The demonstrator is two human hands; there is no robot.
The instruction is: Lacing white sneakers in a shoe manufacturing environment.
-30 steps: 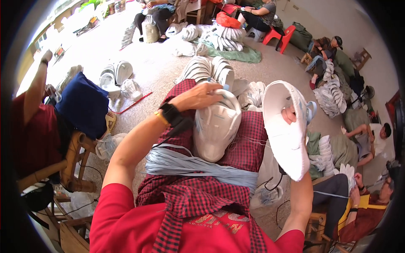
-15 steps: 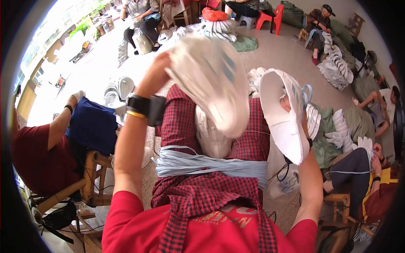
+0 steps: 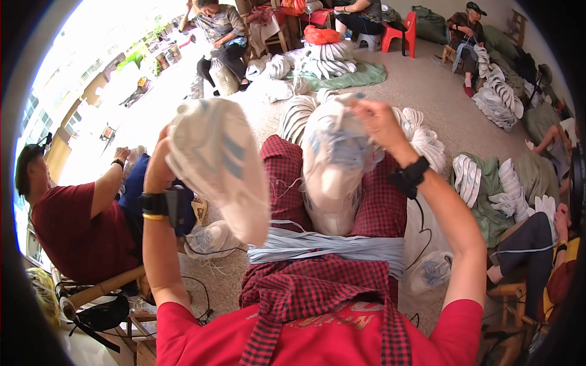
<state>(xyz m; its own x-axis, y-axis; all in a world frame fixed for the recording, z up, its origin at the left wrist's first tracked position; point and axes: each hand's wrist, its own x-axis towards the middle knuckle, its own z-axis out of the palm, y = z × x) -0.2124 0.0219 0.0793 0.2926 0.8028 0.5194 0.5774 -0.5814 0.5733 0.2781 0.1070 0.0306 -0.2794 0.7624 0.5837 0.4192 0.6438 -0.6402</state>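
Note:
My left hand (image 3: 160, 166) is raised at the left and grips a white shoe with light blue stripes (image 3: 220, 165) by its edge, sole side toward me. My right hand (image 3: 381, 125) closes on the top of a second white and pale blue shoe (image 3: 332, 168), which stands between my knees on the red checked trousers. A thick bundle of light blue laces (image 3: 323, 247) lies across my lap just below that shoe. Both wrists wear dark bands.
A person in a dark red shirt (image 3: 73, 226) sits close on my left on a wooden chair. Piles of white shoes (image 3: 494, 97) lie on the floor and on green cloths (image 3: 360, 76). Other seated people work along the far wall. A clear plastic bag (image 3: 427, 256) hangs by my right thigh.
My left hand lifted the shoe off my lap and swung it up and to the left. My right hand brought its shoe from the right side down between my knees.

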